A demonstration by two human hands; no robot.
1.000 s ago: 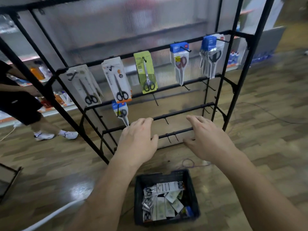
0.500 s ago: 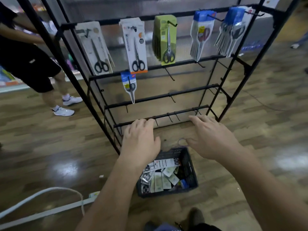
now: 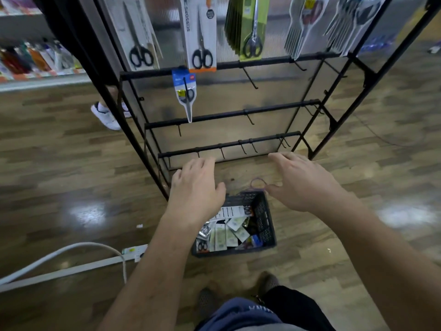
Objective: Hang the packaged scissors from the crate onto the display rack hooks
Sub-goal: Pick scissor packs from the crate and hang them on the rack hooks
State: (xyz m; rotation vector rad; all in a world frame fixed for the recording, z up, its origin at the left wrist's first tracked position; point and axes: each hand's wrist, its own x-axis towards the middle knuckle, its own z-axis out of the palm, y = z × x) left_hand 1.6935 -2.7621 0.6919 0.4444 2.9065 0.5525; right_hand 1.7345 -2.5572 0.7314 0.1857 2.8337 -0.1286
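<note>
A dark plastic crate (image 3: 266,220) stands on the wooden floor below me, with several packaged scissors (image 3: 225,232) lying loose inside. Above its far rim hover my left hand (image 3: 196,189) and my right hand (image 3: 301,180), both palm down with relaxed fingers and holding nothing. The black display rack (image 3: 229,145) rises just beyond them. Its top row carries several hung scissor packs (image 3: 201,34). One blue-carded pack (image 3: 185,93) hangs from the second bar. The lower bars show bare hooks (image 3: 249,119).
A white cable and power strip (image 3: 133,252) lie on the floor at the left. Another person's white shoe (image 3: 106,115) stands behind the rack's left side. A purple rubber band (image 3: 257,183) lies on the floor by the crate. My feet are at the bottom edge.
My view has tilted down and closer to the floor. Both hands have dropped from the rack's lower bars toward the crate, still empty. The person behind the rack has stepped right.
</note>
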